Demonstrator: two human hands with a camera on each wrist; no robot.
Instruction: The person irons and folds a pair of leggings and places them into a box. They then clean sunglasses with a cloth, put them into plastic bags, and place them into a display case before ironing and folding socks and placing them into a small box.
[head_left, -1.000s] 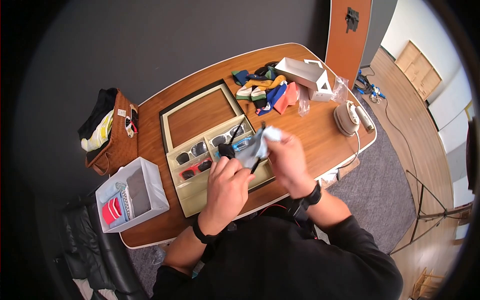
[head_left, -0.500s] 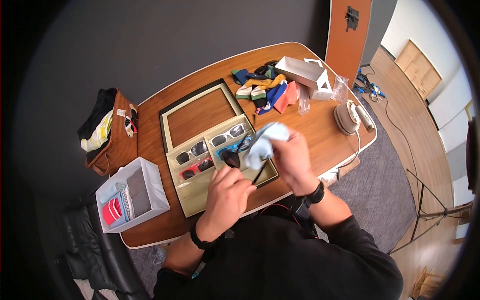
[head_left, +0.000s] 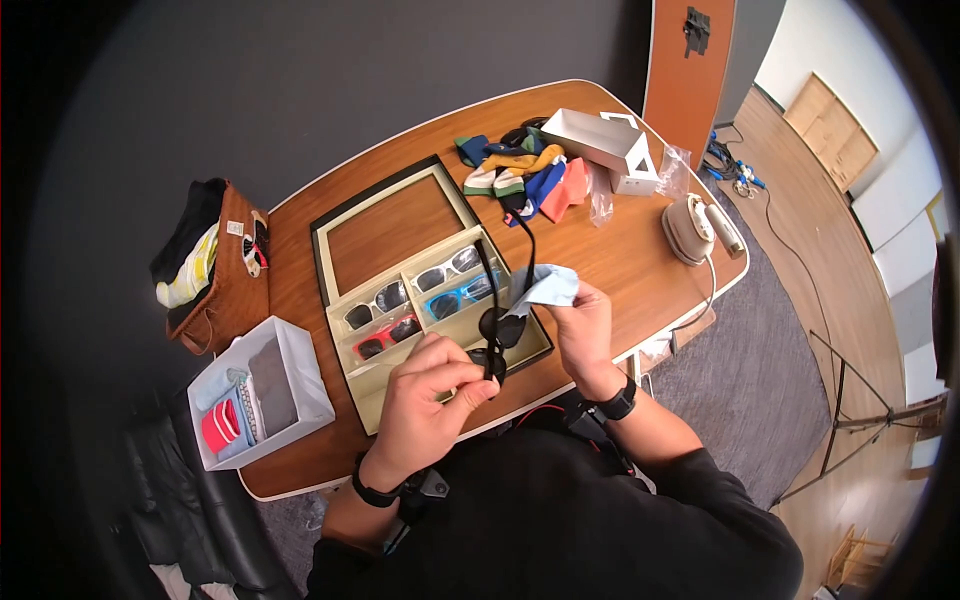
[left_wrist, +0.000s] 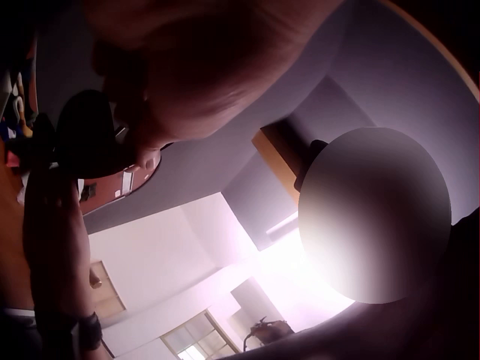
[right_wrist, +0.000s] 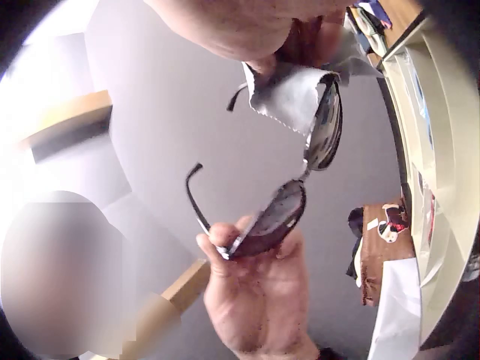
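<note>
A pair of black sunglasses (head_left: 508, 327), arms unfolded, is held over the near right part of the display case (head_left: 385, 408). My left hand (head_left: 428, 395) pinches them at one end of the frame, by the hinge, thumb and fingers gripping in the right wrist view. My right hand (head_left: 586, 335) pinches a light blue cloth (head_left: 550, 287) with a zigzag edge, which lies against the other lens (right_wrist: 326, 127). In the case lie white sunglasses (head_left: 447, 270), blue sunglasses (head_left: 460, 297) and red sunglasses (head_left: 388, 338). The left wrist view is dark.
Left of the case stand a brown basket (head_left: 235, 280) with clothes and a white bin (head_left: 312, 385) with folded fabric. Behind lie colourful socks (head_left: 540, 180), a white box (head_left: 598, 140) and clear plastic (head_left: 672, 172). A corded garment steamer (head_left: 688, 232) stands at the right edge.
The sunglasses have turned so their arms point away from me and the lenses hang nearer. My right hand moved the cloth off to one lens; my left hand shifted its grip along the frame end.
</note>
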